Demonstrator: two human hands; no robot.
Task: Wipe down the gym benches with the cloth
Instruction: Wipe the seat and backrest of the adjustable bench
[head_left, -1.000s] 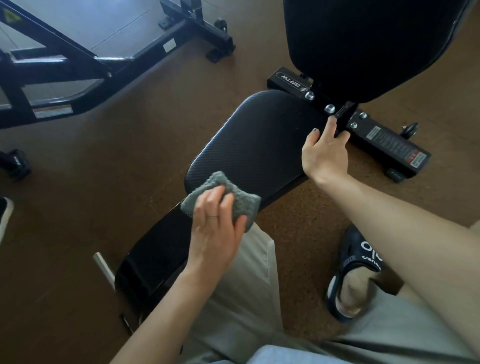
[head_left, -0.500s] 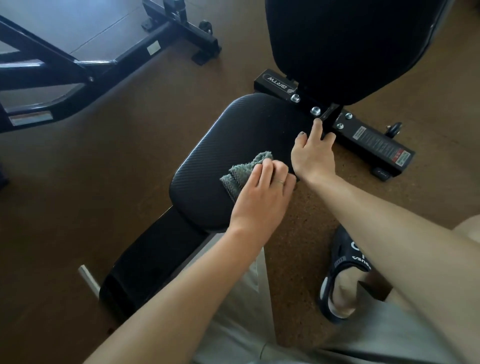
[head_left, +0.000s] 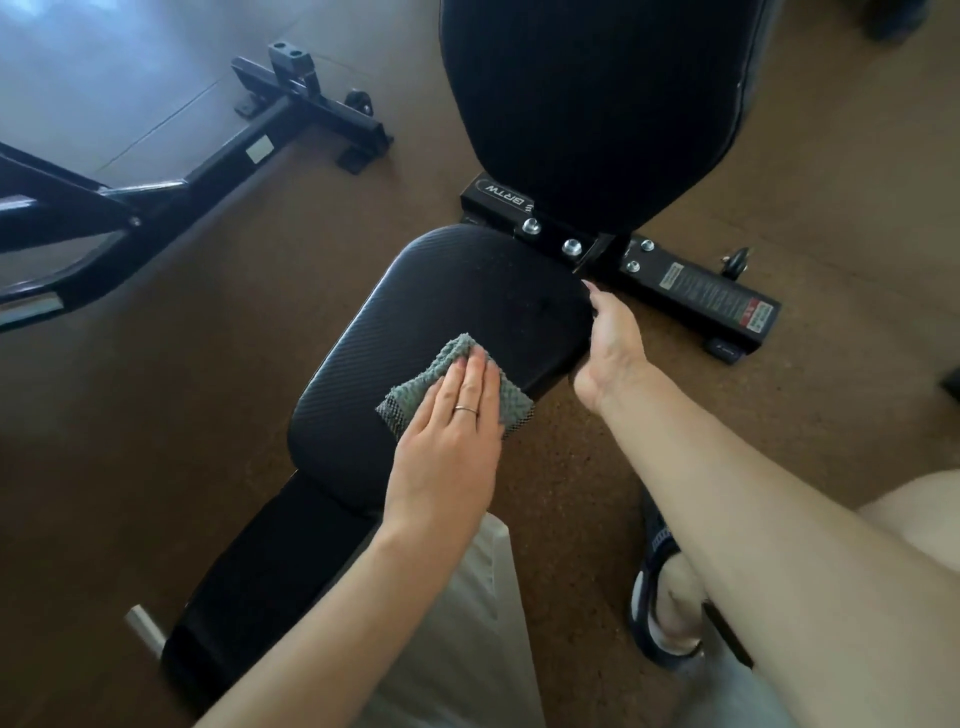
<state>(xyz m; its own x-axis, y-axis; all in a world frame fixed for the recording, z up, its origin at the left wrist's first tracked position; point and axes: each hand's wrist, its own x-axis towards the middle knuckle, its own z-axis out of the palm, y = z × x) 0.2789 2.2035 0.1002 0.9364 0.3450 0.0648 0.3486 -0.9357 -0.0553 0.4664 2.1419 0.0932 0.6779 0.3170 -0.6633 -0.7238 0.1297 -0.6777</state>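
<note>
- Bench seat pad (head_left: 441, 332): black, rounded-corner cushion with a fine ribbed, carbon-weave texture; slight sheen along its left side.
- Backrest pad (head_left: 592, 104): black, smooth and padded, raised at an angle behind the seat pad; stitched edge visible on its right side.
- Bench frame (head_left: 691, 291): black painted metal crossbar lying on the floor, with bright round bolt heads, white lettering at its left end and a printed warning label with a red patch toward its right end.
- Cloth (head_left: 415, 387): grey-green, nubbly waffle-like knit, folded into a rough square; lies flat on the near right part of the seat pad, one corner pointing away from the person.
- Left hand (head_left: 452, 431): laid palm-down on the cloth, fingers straight and held together, pressing it onto the pad; a thin ring shows on one finger. No curl around the fabric.
- Right hand (head_left: 610, 348): at the right edge of the seat pad, seen edge-on; the thumb side touches the pad's rim, the fingers reach under or behind the edge, and how tightly they close there cannot be told.
- Floor (head_left: 260, 364): brown, speckled, cork-like surface.
- Second frame (head_left: 171, 192): black square-tube metal, glossy, lying to the left, well apart from the bench.
- Sandal (head_left: 657, 587): dark, on the person's foot, right of the bench.
</note>
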